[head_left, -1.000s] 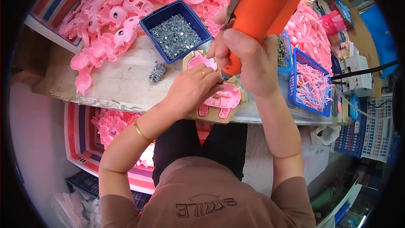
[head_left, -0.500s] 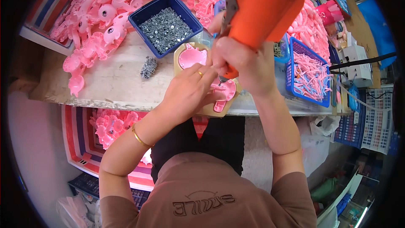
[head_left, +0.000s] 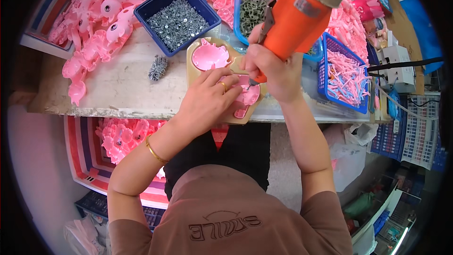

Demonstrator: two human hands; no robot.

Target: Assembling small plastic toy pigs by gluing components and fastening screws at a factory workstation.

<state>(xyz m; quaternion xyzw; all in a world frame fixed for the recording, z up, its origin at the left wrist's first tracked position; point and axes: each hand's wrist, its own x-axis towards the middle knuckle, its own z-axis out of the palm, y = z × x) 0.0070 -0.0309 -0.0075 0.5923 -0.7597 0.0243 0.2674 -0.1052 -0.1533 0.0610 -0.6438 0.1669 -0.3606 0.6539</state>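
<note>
My right hand (head_left: pixel 273 68) is wrapped round an orange power screwdriver (head_left: pixel 296 21), held at a tilt. Its thin bit points down at a pink plastic part (head_left: pixel 250 95). That part lies in a recess of a tan fixture block (head_left: pixel 192 68) near the table's front edge. My left hand (head_left: pixel 207 95), wearing a ring, bends its fingers over the same part and the block, steadying them. Whether a screw sits under the bit is too small to tell. A second pink shell (head_left: pixel 211 56) rests in the block's other recess, beyond my left fingers.
A dark blue bin of screws (head_left: pixel 177 23) stands behind the block, with a clump of screws (head_left: pixel 158 68) on the table beside it. A blue tray (head_left: pixel 237 7) holds dark green clips. Rightward is a blue basket of pink strips (head_left: pixel 347 82). Pink shells (head_left: pixel 96 47) pile up left.
The whole view has shifted slightly. The screwdriver and my right hand have moved a little toward the table's front edge, uncovering the tray of green clips. My left hand stays on the part.
</note>
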